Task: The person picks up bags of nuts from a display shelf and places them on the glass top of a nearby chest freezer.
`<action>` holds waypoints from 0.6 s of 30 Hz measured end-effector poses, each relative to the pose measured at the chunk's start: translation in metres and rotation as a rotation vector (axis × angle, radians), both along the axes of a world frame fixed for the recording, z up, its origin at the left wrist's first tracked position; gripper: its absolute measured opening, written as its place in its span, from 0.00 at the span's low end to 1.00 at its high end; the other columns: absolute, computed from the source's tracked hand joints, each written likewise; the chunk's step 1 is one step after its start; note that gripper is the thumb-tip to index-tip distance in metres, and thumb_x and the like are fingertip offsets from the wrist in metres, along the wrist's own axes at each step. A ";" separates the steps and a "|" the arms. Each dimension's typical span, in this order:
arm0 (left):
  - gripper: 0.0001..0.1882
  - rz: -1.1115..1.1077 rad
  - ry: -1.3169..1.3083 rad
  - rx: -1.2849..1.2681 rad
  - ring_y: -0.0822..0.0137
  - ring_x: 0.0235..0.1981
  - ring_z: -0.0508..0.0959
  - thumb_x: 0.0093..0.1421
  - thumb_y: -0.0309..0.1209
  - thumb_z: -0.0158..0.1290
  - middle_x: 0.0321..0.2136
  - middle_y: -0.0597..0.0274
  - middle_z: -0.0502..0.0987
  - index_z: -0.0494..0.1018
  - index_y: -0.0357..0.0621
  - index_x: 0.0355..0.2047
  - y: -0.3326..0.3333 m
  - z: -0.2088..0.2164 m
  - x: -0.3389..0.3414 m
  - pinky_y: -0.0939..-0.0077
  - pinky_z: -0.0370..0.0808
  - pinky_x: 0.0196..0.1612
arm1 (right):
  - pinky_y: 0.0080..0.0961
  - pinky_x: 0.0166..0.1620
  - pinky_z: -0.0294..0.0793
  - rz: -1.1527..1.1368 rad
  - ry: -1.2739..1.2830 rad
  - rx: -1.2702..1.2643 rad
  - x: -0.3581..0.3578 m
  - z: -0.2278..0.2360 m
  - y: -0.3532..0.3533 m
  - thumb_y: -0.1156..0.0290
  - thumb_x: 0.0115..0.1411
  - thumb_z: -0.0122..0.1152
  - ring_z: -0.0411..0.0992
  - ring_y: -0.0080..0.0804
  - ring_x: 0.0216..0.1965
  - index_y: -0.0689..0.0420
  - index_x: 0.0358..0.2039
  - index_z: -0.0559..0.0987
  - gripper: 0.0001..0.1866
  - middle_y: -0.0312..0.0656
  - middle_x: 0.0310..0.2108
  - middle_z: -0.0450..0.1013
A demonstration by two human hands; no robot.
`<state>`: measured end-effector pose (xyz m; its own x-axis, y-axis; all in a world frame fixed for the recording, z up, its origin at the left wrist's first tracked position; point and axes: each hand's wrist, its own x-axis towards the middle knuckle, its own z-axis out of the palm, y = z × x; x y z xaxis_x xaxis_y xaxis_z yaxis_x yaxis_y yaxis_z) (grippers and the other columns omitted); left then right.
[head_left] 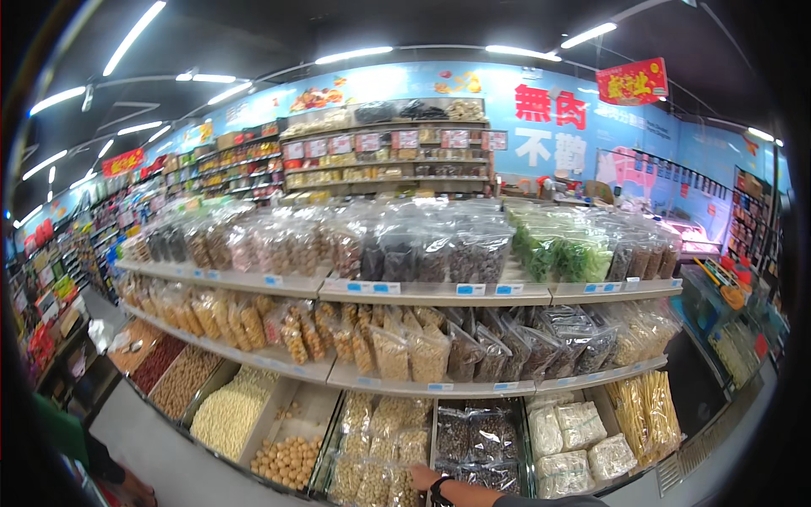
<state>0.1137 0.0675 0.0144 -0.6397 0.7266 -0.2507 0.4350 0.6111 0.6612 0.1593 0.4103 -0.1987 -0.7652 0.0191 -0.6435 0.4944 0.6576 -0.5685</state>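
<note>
My right hand [421, 478], with a black watch on its wrist, reaches in from the lower edge. It is at the right side of a bin of clear bags [380, 448] filled with pale, nut-like pieces, and seems to touch one. The fingers are too small and partly hidden to make out their grip. Just right of the hand lies a bin of clear bags with dark contents [475, 435]. My left hand is not in view.
Above the bins run a middle shelf [422, 387] and a top shelf [439, 292], both full of bagged dry goods. Loose pale beans [235, 410] and round brown pieces [287, 460] fill bins on the left. White packets [564, 427] lie right. Another person's arm [106, 465] shows lower left.
</note>
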 end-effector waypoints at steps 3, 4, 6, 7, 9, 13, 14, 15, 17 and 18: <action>0.17 -0.061 -0.004 0.042 0.46 0.41 0.76 0.58 0.38 0.51 0.38 0.44 0.77 0.73 0.39 0.43 0.008 -0.022 -0.028 0.61 0.72 0.43 | 0.42 0.62 0.53 -0.180 0.125 0.104 0.015 -0.024 -0.031 0.57 0.53 0.57 0.47 0.54 0.64 0.62 0.61 0.56 0.38 0.57 0.63 0.47; 0.17 -0.103 0.106 0.184 0.46 0.40 0.76 0.58 0.37 0.51 0.37 0.44 0.77 0.74 0.38 0.42 0.002 -0.054 -0.040 0.61 0.72 0.43 | 0.40 0.66 0.49 -0.285 0.153 0.186 0.008 -0.031 -0.043 0.59 0.56 0.58 0.42 0.49 0.67 0.57 0.65 0.52 0.40 0.52 0.67 0.42; 0.14 -0.133 0.078 0.162 0.45 0.38 0.76 0.57 0.38 0.52 0.38 0.45 0.77 0.78 0.37 0.30 -0.003 -0.082 -0.067 0.60 0.72 0.42 | 0.42 0.66 0.46 -0.141 -0.003 0.146 -0.014 -0.057 -0.037 0.55 0.57 0.56 0.42 0.51 0.67 0.59 0.64 0.55 0.39 0.55 0.66 0.42; 0.16 -0.140 0.099 0.205 0.44 0.37 0.75 0.57 0.39 0.52 0.37 0.44 0.77 0.77 0.35 0.26 -0.007 -0.105 -0.082 0.60 0.72 0.41 | 0.43 0.66 0.46 -0.180 0.193 0.342 -0.012 -0.070 -0.050 0.58 0.57 0.55 0.43 0.52 0.66 0.60 0.63 0.55 0.38 0.57 0.66 0.44; 0.23 -0.208 0.068 0.094 0.45 0.35 0.77 0.59 0.45 0.50 0.32 0.44 0.78 0.74 0.37 0.42 -0.003 -0.073 -0.104 0.55 0.73 0.40 | 0.48 0.66 0.43 -0.209 0.106 0.382 -0.026 -0.054 -0.058 0.59 0.59 0.52 0.39 0.58 0.66 0.61 0.64 0.53 0.36 0.57 0.66 0.42; 0.27 -0.329 -0.205 -0.091 0.48 0.47 0.73 0.58 0.43 0.52 0.44 0.45 0.75 0.69 0.34 0.50 0.024 -0.031 -0.165 0.56 0.70 0.49 | 0.49 0.65 0.44 -0.490 0.146 0.362 -0.033 -0.030 -0.070 0.71 0.58 0.55 0.34 0.55 0.67 0.54 0.67 0.45 0.40 0.53 0.68 0.33; 0.23 -0.389 -0.006 -0.003 0.45 0.45 0.74 0.56 0.38 0.51 0.44 0.43 0.75 0.71 0.36 0.48 0.027 -0.003 -0.174 0.56 0.71 0.48 | 0.49 0.65 0.46 -0.562 0.114 0.301 -0.031 -0.018 -0.073 0.73 0.56 0.59 0.35 0.54 0.68 0.52 0.67 0.43 0.45 0.50 0.68 0.30; 0.23 -0.409 -0.037 0.008 0.45 0.45 0.74 0.56 0.38 0.51 0.44 0.43 0.75 0.71 0.36 0.48 0.033 0.016 -0.192 0.56 0.71 0.48 | 0.49 0.65 0.49 -0.631 0.087 0.240 -0.037 0.025 -0.083 0.75 0.53 0.63 0.35 0.52 0.68 0.50 0.67 0.40 0.49 0.48 0.68 0.27; 0.20 -0.514 0.043 -0.132 0.44 0.43 0.74 0.54 0.36 0.51 0.43 0.40 0.74 0.73 0.39 0.46 0.036 0.030 -0.210 0.58 0.72 0.46 | 0.48 0.65 0.50 -0.627 -0.020 0.315 -0.045 0.016 -0.083 0.76 0.50 0.68 0.34 0.50 0.68 0.46 0.68 0.38 0.55 0.45 0.68 0.23; 0.19 -0.473 0.017 -0.033 0.44 0.42 0.74 0.54 0.36 0.51 0.41 0.41 0.75 0.73 0.40 0.45 0.033 0.021 -0.220 0.57 0.72 0.44 | 0.48 0.65 0.50 -0.618 -0.051 0.314 -0.049 0.008 -0.082 0.76 0.50 0.68 0.34 0.50 0.68 0.46 0.68 0.38 0.55 0.45 0.68 0.23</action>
<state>-0.1059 0.1007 0.0358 -0.2443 0.9309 -0.2714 0.6813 0.3640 0.6351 0.1107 0.3285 -0.1905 -0.5232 0.6326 -0.5710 0.8521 0.3767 -0.3634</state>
